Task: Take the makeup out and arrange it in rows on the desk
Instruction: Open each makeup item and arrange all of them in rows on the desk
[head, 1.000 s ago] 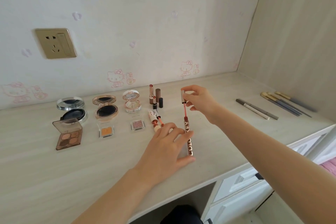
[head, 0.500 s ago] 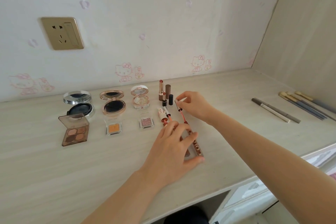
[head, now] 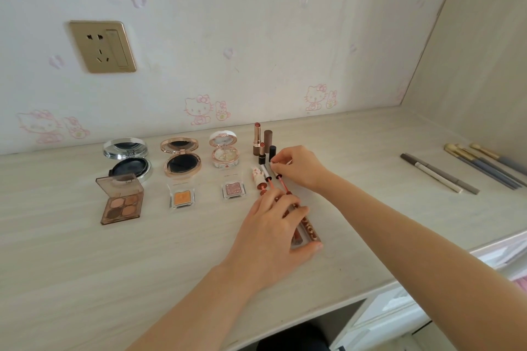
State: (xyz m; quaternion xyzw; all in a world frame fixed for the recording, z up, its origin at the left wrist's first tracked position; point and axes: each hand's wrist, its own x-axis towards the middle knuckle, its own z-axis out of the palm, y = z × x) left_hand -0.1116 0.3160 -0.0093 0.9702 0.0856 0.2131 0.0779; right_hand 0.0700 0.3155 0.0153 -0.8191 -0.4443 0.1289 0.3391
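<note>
Wand (head: 284, 186) has come down from mid-air, now flat on desk (head: 85, 265) in the lip row; right hand (head: 296, 168) pinches its cap, left hand (head: 268, 236) grips lip gloss tube (head: 309, 229). Row looks almost finished.

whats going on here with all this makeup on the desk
A person is laying makeup out in rows on the desk. The left hand holds a lip gloss tube flat on the surface, while the right hand pinches the cap end of a gloss wand beside the lipsticks. Open compacts sit to the left; pencils and brushes lie far right.
</note>
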